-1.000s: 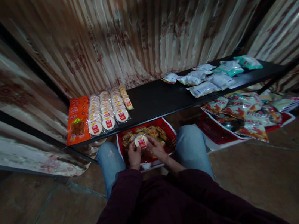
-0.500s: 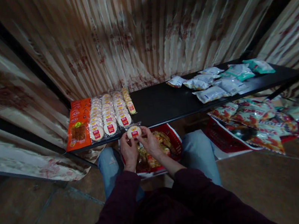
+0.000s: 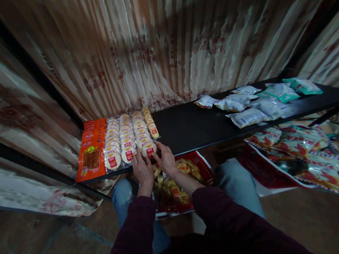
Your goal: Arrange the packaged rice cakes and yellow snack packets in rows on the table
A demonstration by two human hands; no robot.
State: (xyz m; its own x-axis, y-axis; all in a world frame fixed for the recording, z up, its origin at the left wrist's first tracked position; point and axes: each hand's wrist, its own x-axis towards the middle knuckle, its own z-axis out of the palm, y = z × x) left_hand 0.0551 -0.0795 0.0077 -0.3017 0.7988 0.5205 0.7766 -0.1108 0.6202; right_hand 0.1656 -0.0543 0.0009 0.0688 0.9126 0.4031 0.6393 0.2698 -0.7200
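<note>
A clear-wrapped pack of round white rice crackers [image 3: 148,149] with a red label lies at the front end of the third row on the black shelf [image 3: 182,127]. My left hand [image 3: 143,172] grips its left side with the fingers near the shelf edge. On its right side, my right hand [image 3: 166,160] pinches the wrapper. Two more rows of the same packs, one ending in a front rice cracker pack [image 3: 128,154], run back to the left. A narrower yellowish pack [image 3: 153,129] stands at the right of the third row.
An orange snack bag [image 3: 90,152] lies at the shelf's left end. Silver-white bags [image 3: 247,117] and green bags [image 3: 304,86] rest toward the right. Below, between my knees, an open red bag [image 3: 206,168] holds gold packets. Another red bag [image 3: 260,172] with snack packs lies right.
Both hands have moved forward with the rice cracker pack, from in front of the shelf edge onto the front of the third row. The view has tilted slightly.
</note>
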